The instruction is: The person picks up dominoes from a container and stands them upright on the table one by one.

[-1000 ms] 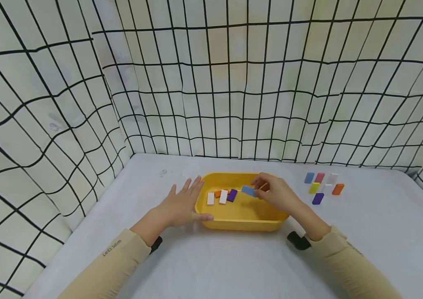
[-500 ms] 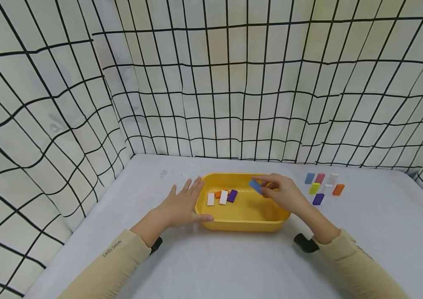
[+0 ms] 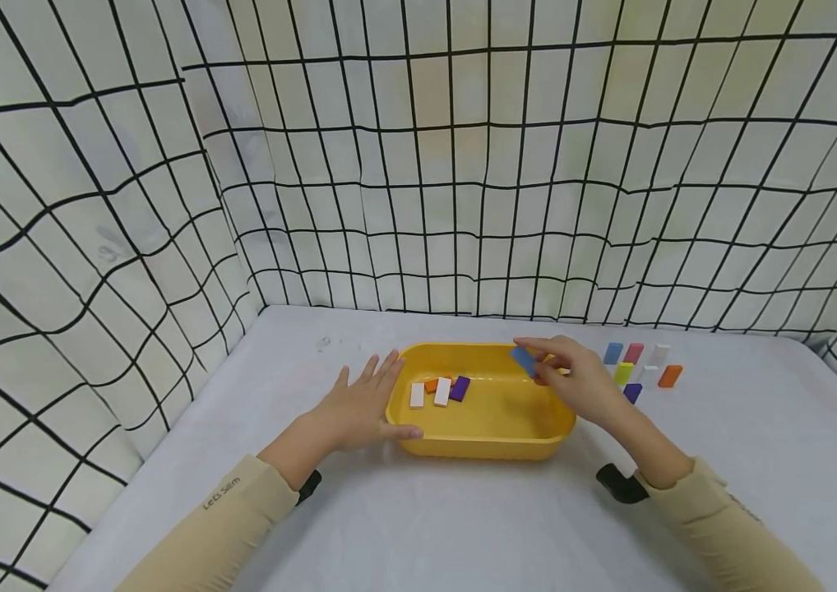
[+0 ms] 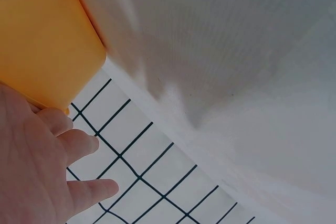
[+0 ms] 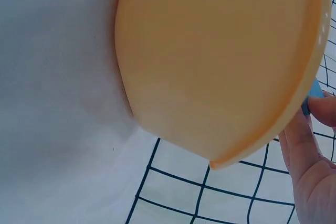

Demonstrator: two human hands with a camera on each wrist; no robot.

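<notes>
Sleeves: a beige left sleeve and a beige right sleeve are seen nearest, with a black device partly shown under the right cuff.
Yellow tray: set on the white tabletop, its long axis laid left to right.
Left hand: held palm down with fingers and thumb spread; the tray's left end is touched, and nothing is gripped.
Tray contents: at the left are laid a white tile, a second white tile, an orange tile partly covered by the latter, and a tilted purple tile.
Right hand: the blue tile is pinched between thumb and fingers.
Blue tile: held over the tray's far right part; its long axis is slanted, the free end pointed far and left, the near-right end covered by the fingertips.
Outer group: seven coloured tiles are placed right of the tray, one purple and partly hidden by the hand.
Backdrop: pale sheeting crossed by black netting.
</notes>
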